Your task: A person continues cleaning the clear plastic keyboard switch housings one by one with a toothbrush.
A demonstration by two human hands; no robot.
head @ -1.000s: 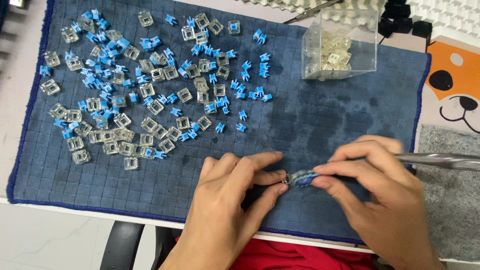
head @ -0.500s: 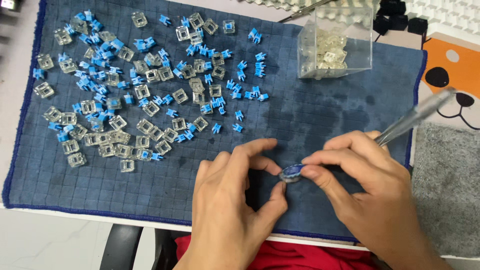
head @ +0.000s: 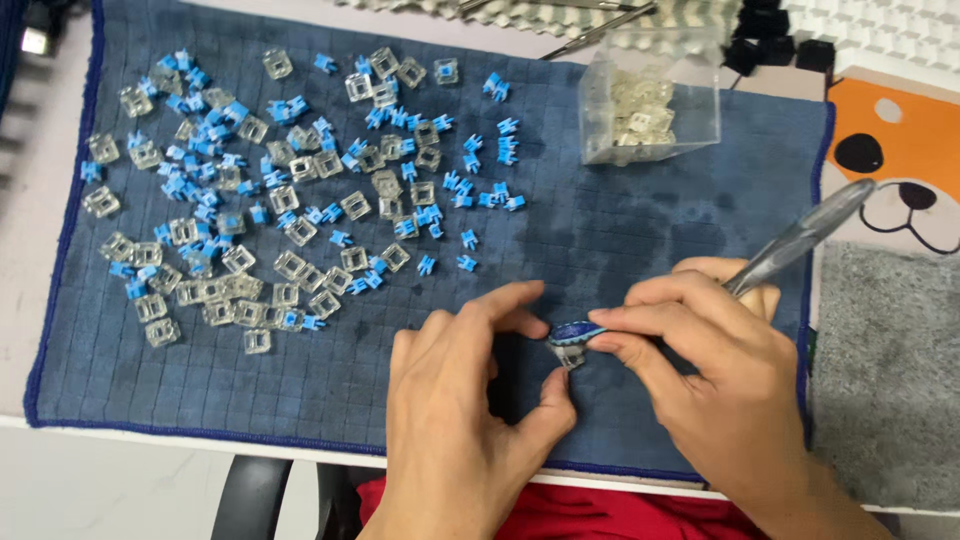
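The dark blue mat (head: 620, 240) covers most of the table and sits as it did half a second ago, with the same scatter of clear housings (head: 290, 265) and small blue stems (head: 467, 238) across its left and middle. At its top edge the clear plastic box (head: 650, 110) holds more clear parts; its contents blur through the walls and cannot be counted.

The left hand (head: 470, 400) lies low on the mat, forefinger and thumb closed together around a small clear part (head: 572, 352) that is mostly hidden behind the fingertips. Compared with the earlier frame, this hand has barely shifted, the forefinger stretched a little further toward the right.

The right hand (head: 720, 370) meets it from the right, fingers pinched shut on a grey pen-like tool (head: 800, 235) whose shaft slants up and right over the edge of the mat. A second ago that shaft lay nearly level; half a second ago it had already tipped up to about this slant. The working tip is covered by the fingers.

Between the two hands, just where the fingertips meet, sits a small dark blue oval piece (head: 577, 329), touching the right forefinger and directly above the clear part. Whether it is part of the tool or a separate piece cannot be made out
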